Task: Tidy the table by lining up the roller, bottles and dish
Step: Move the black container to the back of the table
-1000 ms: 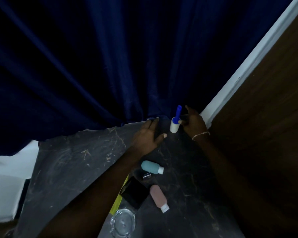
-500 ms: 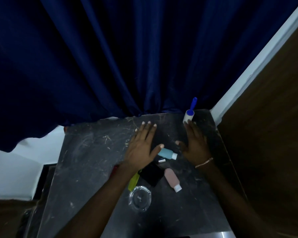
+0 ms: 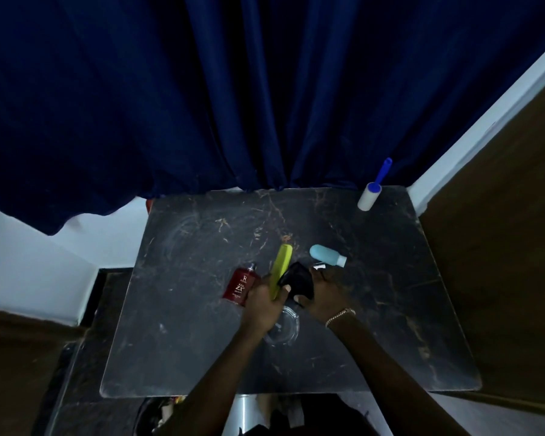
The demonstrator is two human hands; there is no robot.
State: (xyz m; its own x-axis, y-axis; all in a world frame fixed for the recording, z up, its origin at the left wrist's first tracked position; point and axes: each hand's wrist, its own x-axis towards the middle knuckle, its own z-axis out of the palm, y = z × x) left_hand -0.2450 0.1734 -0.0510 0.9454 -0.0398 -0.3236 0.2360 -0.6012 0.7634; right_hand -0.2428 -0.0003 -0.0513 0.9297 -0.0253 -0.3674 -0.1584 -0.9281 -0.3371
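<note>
Beside the red "ZX" bottle (image 3: 241, 285), both hands (image 3: 266, 302) (image 3: 323, 297) together gripping a black pouch (image 3: 297, 280).

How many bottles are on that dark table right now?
2 in view. The red bottle lies just left of the left hand; the teal bottle lies beyond the right hand, towards the curtain. The hands may hide another.

Dark marble table (image 3: 177, 341) carries roller (image 3: 369, 199), teal bottle (image 3: 326, 255), red bottle (image 3: 240, 285), glass dish (image 3: 283, 328).
</note>
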